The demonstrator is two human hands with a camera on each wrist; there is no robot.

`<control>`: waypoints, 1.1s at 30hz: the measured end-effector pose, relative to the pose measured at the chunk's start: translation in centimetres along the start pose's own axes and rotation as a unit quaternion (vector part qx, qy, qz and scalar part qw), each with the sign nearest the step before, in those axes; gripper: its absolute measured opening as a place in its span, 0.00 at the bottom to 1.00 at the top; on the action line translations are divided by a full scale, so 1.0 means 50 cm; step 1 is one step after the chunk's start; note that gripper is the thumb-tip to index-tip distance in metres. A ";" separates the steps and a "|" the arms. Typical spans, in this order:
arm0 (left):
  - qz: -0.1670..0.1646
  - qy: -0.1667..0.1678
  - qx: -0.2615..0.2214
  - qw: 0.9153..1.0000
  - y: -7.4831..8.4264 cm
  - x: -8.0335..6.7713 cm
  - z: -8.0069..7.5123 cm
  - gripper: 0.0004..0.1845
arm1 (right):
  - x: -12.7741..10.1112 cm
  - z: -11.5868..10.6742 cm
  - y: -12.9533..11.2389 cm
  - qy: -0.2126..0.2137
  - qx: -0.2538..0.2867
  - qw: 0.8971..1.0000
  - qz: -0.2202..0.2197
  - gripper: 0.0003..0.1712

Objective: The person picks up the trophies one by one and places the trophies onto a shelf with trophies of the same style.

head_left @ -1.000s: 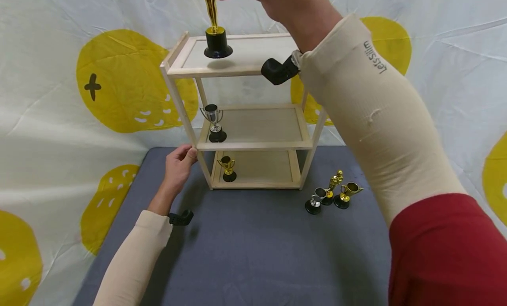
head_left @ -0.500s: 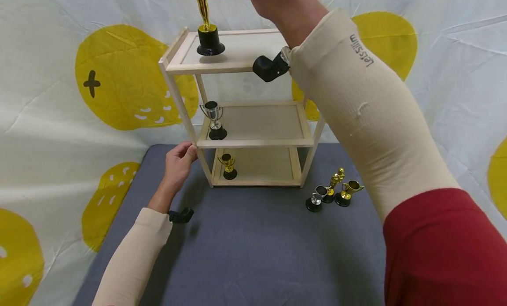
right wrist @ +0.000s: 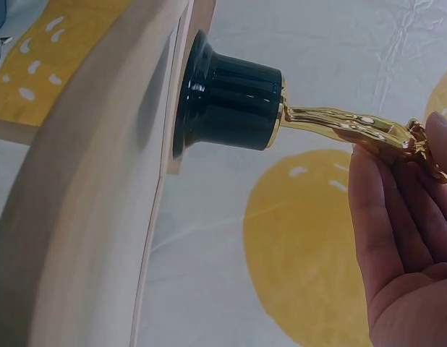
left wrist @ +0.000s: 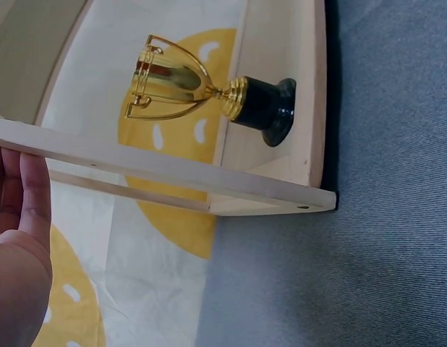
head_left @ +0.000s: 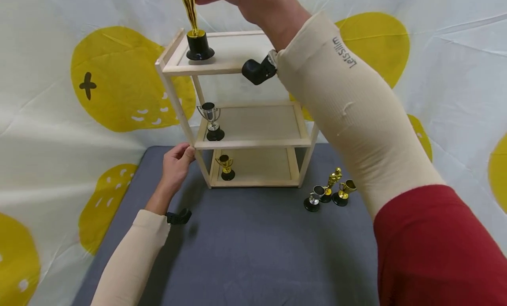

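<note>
My right hand pinches a gold figure trophy by its upper part, seen most closely in the right wrist view. Its black base is over the left end of the top shelf; whether it touches the board I cannot tell. Lower left, my left hand holds the left post of the wooden rack near the middle shelf. A silver cup trophy stands on the middle shelf's left end. Below it, a small gold cup trophy stands on the bottom shelf.
Right of the rack, a silver cup, a gold figure trophy and a gold cup stand close together on the grey tabletop. A white cloth with yellow shapes hangs behind the rack.
My right hand has carried the gold figure trophy leftward over the top shelf, and its base has come nearer the board. The left hand stays on the post.
</note>
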State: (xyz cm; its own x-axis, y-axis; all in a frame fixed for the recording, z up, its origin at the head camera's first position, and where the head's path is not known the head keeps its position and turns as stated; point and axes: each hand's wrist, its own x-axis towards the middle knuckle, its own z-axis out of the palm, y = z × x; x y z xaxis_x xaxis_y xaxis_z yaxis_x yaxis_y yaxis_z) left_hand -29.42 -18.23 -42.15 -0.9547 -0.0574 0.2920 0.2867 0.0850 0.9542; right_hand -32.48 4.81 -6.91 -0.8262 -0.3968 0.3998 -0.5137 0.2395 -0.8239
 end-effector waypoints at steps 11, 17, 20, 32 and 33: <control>-0.004 -0.008 -0.019 1.000 -0.003 0.001 -0.004 0.15 | -0.002 0.012 0.004 -0.021 -0.066 0.998 -0.011 0.21; -0.003 -0.004 -0.003 1.000 -0.003 -0.004 -0.006 0.20 | 0.001 0.016 0.008 -0.028 -0.070 0.997 -0.017 0.21; -0.002 -0.008 0.000 1.000 -0.002 -0.004 -0.007 0.21 | 0.002 0.015 0.009 -0.026 -0.072 0.997 -0.016 0.20; 0.001 -0.004 -0.007 1.000 -0.009 -0.002 -0.004 0.16 | 0.008 0.025 0.018 -0.033 -0.053 0.998 0.003 0.16; 0.002 -0.004 -0.005 1.000 -0.009 -0.002 -0.005 0.16 | 0.008 0.025 0.018 -0.034 -0.052 0.998 -0.002 0.16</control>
State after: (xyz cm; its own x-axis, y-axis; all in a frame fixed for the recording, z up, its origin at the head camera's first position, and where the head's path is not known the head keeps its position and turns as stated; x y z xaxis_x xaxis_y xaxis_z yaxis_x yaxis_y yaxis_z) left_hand -29.44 -18.48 -42.57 -0.9543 -0.0489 0.2947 0.2907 0.0753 0.9539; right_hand -33.00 3.76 -8.00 -0.8085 -0.4560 0.3720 -0.5409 0.3269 -0.7749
